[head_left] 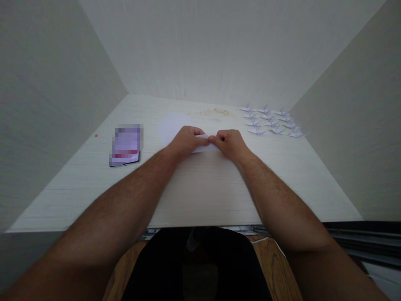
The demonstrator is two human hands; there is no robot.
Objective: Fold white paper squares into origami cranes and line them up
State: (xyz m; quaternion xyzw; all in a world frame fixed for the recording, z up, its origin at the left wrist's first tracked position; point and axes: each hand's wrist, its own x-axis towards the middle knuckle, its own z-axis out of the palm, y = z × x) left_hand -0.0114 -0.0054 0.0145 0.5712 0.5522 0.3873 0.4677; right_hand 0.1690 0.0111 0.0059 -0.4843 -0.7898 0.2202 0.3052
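Note:
My left hand (185, 141) and my right hand (230, 144) meet at the middle of the white table (200, 188). Both pinch a small piece of pale folded paper (203, 143) that lies on the table between them. The fingers of each hand are curled and pressed on the paper, which they mostly cover. A flat pale sheet (171, 125) lies just behind my left hand.
Several small folded paper cranes (271, 121) stand in rows at the back right. A stack of purple paper (126, 145) lies at the left. A tiny red speck (96, 135) sits further left. White walls enclose the table on three sides. A faint stain (216, 111) marks the back.

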